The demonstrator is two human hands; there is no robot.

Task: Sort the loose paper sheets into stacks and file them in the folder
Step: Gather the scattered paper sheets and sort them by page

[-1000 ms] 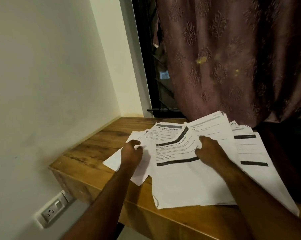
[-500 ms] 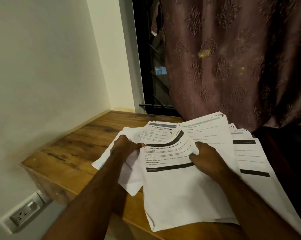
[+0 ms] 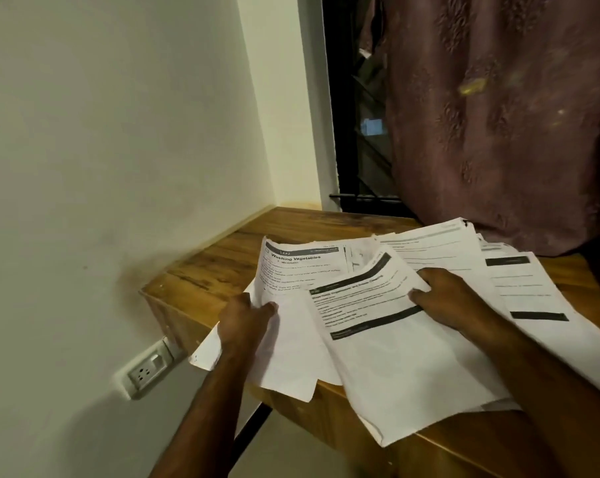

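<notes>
Loose printed paper sheets [image 3: 412, 357] lie fanned across the wooden desk [image 3: 222, 267], overlapping one another and hanging past its near edge. The left hand [image 3: 245, 320] pinches the left edge of a sheet headed "Washing Vegetables" [image 3: 296, 267], thumb on top of the paper and fingers curled under it; this sheet is lifted and bowed above another white sheet [image 3: 205, 353] whose corner sticks out past the desk's left near corner. The right hand [image 3: 453, 298] is curled on the right edge of a sheet with black bars [image 3: 371, 305], which overlaps the "Washing Vegetables" sheet and slopes down toward the near edge. To the right of that hand, more sheets [image 3: 519, 281] with dark heading bars spread toward the desk's right side and far edge, their upper corners just beside a brownish patterned curtain [image 3: 498, 115]. The two hands are apart, each clamped on its own sheet, with the black-barred page between them. The desk's left edge meets a pale wall [image 3: 101, 150], and a white power socket [image 3: 146, 370] sits on that wall below the desk's left near corner. Behind the desk's far edge a dark window opening [image 3: 360, 132] shows between wall and curtain.
</notes>
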